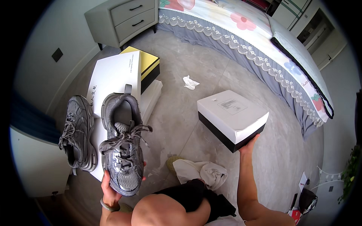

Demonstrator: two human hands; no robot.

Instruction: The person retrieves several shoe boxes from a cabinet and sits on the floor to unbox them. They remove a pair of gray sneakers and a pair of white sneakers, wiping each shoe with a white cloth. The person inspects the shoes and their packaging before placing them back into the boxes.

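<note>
My left hand [109,189] grips the toe end of a grey lace-up sneaker [128,175], whose heel points away from me. The matching grey sneaker [77,132] lies to its left, on or against a white box lid or box. On the right, my right hand [249,145] holds the near corner of a shoebox [232,113] with a white lid and a black base; its lid bears a printed label. The fingers beneath the shoebox are mostly hidden. Whether the box touches the floor I cannot tell.
Ahead on the left, a large white box [116,70] leans by a yellow and black box [147,60] near a nightstand [124,21]. Crumpled white paper [190,82] lies on the tiled floor. A bed [240,36] stands beyond. White cloth [203,172] lies by my legs.
</note>
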